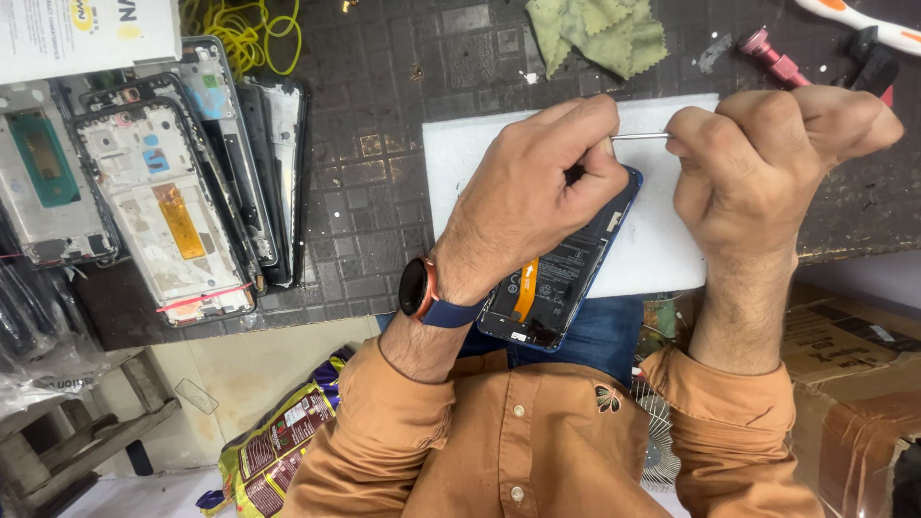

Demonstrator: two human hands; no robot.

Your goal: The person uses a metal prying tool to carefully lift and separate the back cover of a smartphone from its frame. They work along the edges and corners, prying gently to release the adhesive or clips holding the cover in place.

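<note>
On the white rectangular foam pad (pixel 662 240) at the near edge of the dark, grid-patterned work mat (pixel 374 192) lies the blue-framed smartphone with its back cover off (pixel 561 278), tilted so that its lower end hangs past the bench edge toward the person's lap. As far as the view shows, the opening is already done: the black battery and an orange flex ribbon lie bare, smooth and flat, inside the glossy blue rim, while the upper part of the phone, where the work is going on, is hidden under the left hand (pixel 537 197). That hand presses down on the phone's top with its fingers curled together; a round black watch on a blue strap (pixel 422 291) sits at the wrist. The right hand (pixel 767 158) is closed in a loose fist, pinching a thin, bright steel tool shaft (pixel 641 136) that points level toward the left fingertips; whether its tip touches the phone cannot be told. Left of the mat leans a stack of stripped phone frames (pixel 163 182), pale plastic and metal with orange strips. Farther back rest a crumpled green cloth (pixel 600 34), soft and frayed, a coil of yellow wire (pixel 245 34) and a small pink metal tool (pixel 775 59).
</note>
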